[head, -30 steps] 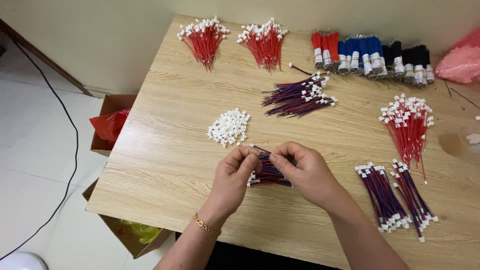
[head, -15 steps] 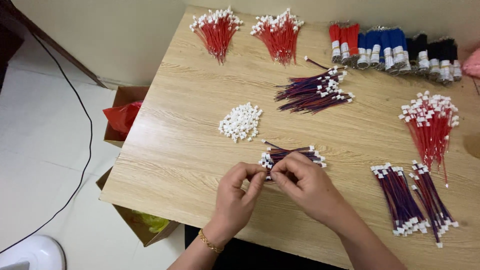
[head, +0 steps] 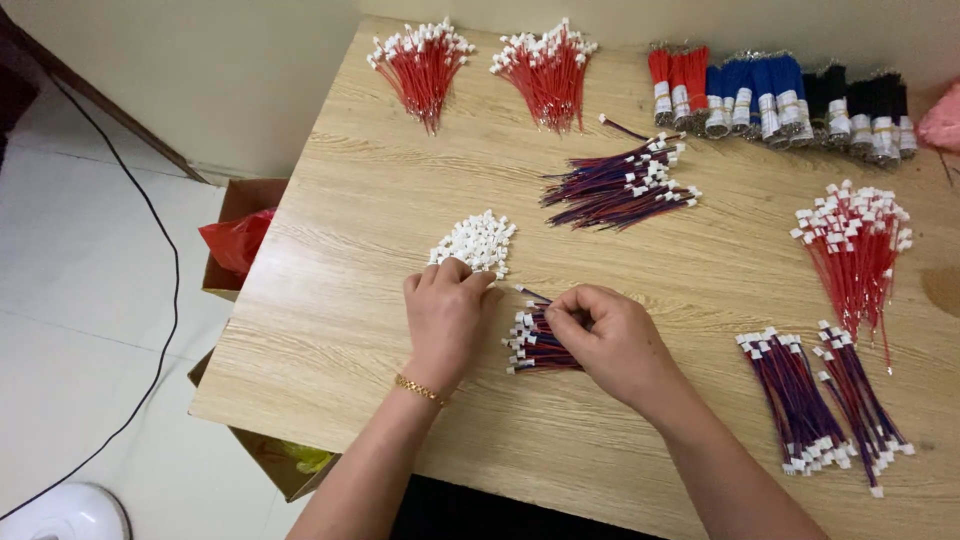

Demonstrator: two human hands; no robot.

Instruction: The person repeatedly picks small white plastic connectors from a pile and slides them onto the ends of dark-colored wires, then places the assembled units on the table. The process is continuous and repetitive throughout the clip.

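Observation:
My left hand (head: 445, 318) lies knuckles up on the wooden table (head: 350, 250), its fingertips at the near edge of a small heap of white plastic connectors (head: 475, 241). Whether it pinches a connector I cannot tell. My right hand (head: 612, 340) rests on a small bundle of red-and-blue wires with white plugs (head: 530, 343) and pinches a thin wire (head: 528, 293) that sticks out toward the left hand.
A larger loose pile of red-blue wires (head: 620, 183) lies mid-table. Red wire bunches (head: 425, 62) (head: 548, 68) (head: 855, 250) sit at the back and right, two sorted red-blue bundles (head: 815, 400) at right, taped bundles (head: 780, 95) at the back. A cardboard box (head: 240, 235) stands on the floor left.
My left hand has let go of the bundle and moved left and up to the white connector heap. My right hand stays on the wire bundle.

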